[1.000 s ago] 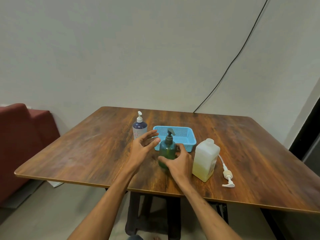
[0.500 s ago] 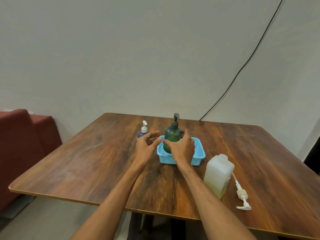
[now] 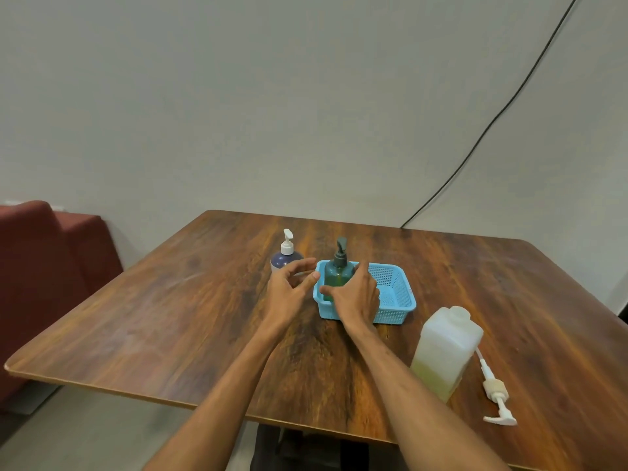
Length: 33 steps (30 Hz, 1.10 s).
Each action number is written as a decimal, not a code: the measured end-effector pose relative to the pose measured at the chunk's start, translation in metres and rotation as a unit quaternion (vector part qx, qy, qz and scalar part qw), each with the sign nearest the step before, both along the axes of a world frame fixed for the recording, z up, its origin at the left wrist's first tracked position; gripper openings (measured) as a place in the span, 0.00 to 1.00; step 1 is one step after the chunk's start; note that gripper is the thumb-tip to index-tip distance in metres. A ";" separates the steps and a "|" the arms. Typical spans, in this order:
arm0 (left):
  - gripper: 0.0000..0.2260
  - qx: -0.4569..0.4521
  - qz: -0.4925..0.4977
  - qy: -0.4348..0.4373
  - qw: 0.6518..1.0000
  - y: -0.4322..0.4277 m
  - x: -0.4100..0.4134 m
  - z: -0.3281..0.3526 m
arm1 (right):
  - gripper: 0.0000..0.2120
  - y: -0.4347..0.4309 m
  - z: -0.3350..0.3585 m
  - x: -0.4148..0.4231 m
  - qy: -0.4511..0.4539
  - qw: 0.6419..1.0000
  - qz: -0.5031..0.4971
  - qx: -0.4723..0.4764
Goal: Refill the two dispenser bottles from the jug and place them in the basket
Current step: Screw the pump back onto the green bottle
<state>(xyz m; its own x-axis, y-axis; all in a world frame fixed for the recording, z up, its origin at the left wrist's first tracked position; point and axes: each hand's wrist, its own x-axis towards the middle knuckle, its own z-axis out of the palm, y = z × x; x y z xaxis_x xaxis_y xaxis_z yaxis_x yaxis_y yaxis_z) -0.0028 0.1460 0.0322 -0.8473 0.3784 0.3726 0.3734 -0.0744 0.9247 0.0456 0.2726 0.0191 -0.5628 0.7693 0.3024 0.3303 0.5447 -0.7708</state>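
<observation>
A green dispenser bottle (image 3: 336, 271) with a dark pump stands upright in the left end of the light blue basket (image 3: 394, 294). My right hand (image 3: 356, 295) grips the bottle's lower body from the front. My left hand (image 3: 289, 288) hovers just left of the basket with fingers loosely spread, holding nothing. Behind my left hand stands a dark blue dispenser bottle (image 3: 286, 254) with a white pump, partly hidden by my fingers. The translucent white jug (image 3: 447, 348), with yellowish liquid in its lower part, stands uncapped at the front right.
A loose white pump head with its tube (image 3: 494, 392) lies on the wooden table (image 3: 170, 317) right of the jug. A red seat (image 3: 44, 266) stands left of the table. A black cable (image 3: 492, 120) runs down the wall at the back right.
My right hand carried the green bottle from the table in front of the basket up and down into the basket's left end. My left hand stayed open beside it.
</observation>
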 end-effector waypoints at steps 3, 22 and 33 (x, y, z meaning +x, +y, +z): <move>0.11 0.006 -0.003 -0.001 1.000 -0.001 0.000 -0.003 | 0.42 -0.001 -0.004 -0.001 -0.017 1.000 -0.002 0.005; 0.11 -0.027 0.028 -0.002 0.999 -0.012 0.005 -0.002 | 0.40 -0.010 0.006 0.025 0.016 1.000 0.026 0.007; 0.13 -0.028 0.183 0.039 0.982 -0.017 -0.003 -0.010 | 0.18 -0.053 -0.009 0.062 0.145 0.984 0.051 0.092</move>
<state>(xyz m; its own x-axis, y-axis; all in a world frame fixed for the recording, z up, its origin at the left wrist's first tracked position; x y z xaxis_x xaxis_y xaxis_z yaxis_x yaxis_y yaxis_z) -0.0054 0.1291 0.0225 -0.8999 0.0761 0.4294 0.4359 0.1286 0.8908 0.1074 0.2193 0.0100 -0.5040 0.6302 0.5906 0.0465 0.7027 -0.7100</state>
